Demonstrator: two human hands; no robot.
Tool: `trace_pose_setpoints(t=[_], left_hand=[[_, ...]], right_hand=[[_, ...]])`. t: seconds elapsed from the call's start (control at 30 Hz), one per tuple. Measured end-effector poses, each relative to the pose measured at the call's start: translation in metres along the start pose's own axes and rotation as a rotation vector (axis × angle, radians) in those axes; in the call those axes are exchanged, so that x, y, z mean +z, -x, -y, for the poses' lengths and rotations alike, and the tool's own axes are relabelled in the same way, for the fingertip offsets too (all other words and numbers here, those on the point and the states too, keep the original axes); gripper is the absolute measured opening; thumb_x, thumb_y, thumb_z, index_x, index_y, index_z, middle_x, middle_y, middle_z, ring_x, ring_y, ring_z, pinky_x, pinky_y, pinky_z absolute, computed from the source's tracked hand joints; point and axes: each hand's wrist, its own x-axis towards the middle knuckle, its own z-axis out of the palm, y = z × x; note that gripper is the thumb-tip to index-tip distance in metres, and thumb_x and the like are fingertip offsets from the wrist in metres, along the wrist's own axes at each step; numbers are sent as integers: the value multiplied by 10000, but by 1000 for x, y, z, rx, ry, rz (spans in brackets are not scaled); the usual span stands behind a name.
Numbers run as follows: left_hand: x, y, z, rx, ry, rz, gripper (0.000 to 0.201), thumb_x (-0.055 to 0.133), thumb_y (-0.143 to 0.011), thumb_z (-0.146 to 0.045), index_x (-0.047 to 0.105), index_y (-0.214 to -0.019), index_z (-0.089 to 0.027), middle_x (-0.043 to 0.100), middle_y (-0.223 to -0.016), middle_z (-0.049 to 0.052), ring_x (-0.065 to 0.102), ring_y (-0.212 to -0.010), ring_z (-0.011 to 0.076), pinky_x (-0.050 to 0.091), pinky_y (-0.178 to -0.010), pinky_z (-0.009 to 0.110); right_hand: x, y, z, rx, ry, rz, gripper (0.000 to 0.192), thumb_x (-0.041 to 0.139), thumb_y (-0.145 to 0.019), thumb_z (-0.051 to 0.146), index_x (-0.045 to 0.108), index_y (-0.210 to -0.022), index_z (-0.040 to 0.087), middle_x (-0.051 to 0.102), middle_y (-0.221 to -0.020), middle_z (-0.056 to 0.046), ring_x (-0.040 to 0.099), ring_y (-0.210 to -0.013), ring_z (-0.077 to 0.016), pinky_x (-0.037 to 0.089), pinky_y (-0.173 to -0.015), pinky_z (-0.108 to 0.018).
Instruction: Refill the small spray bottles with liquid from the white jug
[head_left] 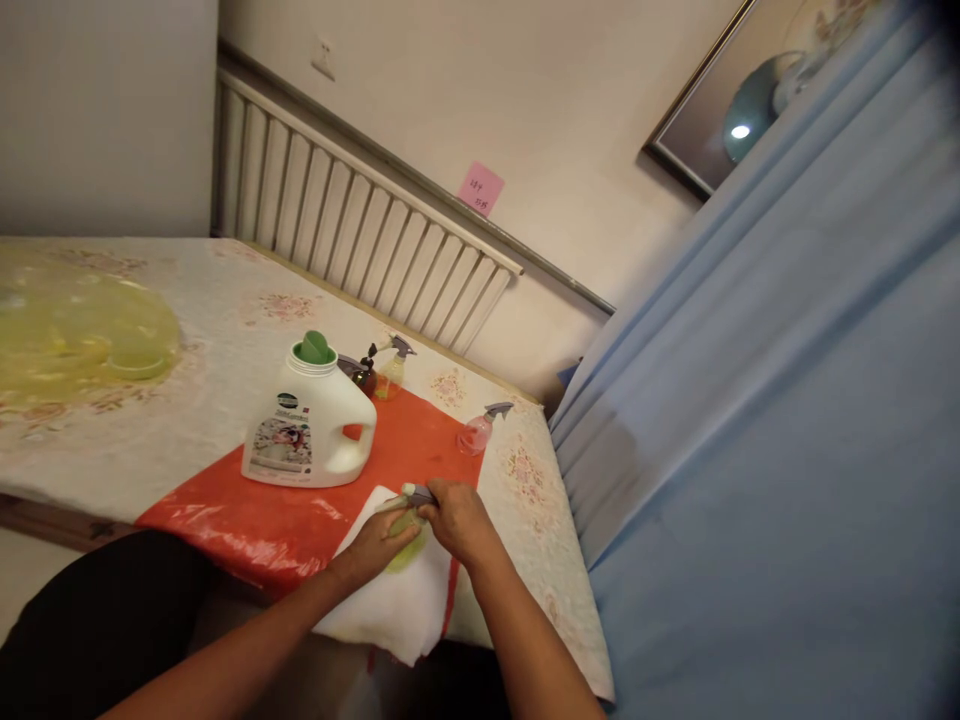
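A small yellowish spray bottle [406, 556] is between my hands, above a white cloth [409, 620] at the front edge of the bed. The fingers of my left hand [379, 545] wrap round its body. My right hand [459, 520] is closed on its grey spray head [418, 494]. Just behind stands a large white detergent jug [307, 440] with a green spout in its open mouth. A pink spray bottle [476, 434] leans to the right of it, and an orange-yellow spray bottle [391, 376] is behind the jug next to a dark pump bottle [365, 372].
A red plastic sheet [247, 530] lies under the jug on the flowered bed cover [217, 400]. Several yellow see-through bottles or a yellow bag [82, 325] lie at the left. A blue curtain [765, 480] hangs at the right. A radiator [352, 200] lines the wall.
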Motion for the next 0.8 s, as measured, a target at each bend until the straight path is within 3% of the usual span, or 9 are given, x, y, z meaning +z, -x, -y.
trace_pose_setpoints(t=[0.23,0.43,0.7,0.8], left_hand=[[7,2,0,-23,3,-62,430,624,-794,-400,633,-1175,-201,666,-1239,113,583,-1188,300,439,-1066,469],[7,-1,-8,10,-12,-71,271,566,-841,-420,676,-961,-204,709,-1045,95,627,-1042,273,487,-989,435],[5,-2,-7,36,-47,-63,267,564,-854,-399,676,-1003,-208,710,-1055,86,632,-1035,270,493,-971,425],[6,-3,-3,46,-56,-65,311,556,-853,-397,668,-1064,-198,706,-1098,103,629,-1058,276,483,-987,446]], right_hand=[[16,1,11,207,9,-78,28,617,-798,207,623,-817,187,678,-748,-85,611,-694,-233,366,-609,-306],[31,4,15,322,-89,-163,54,575,-828,240,598,-836,192,656,-734,-80,598,-670,-228,376,-602,-311],[32,10,-8,205,-372,-131,59,644,-760,216,633,-811,189,654,-708,9,569,-629,-157,420,-570,-243],[30,12,-14,134,-470,-102,210,634,-735,156,691,-929,214,692,-793,35,605,-685,-139,458,-616,-219]])
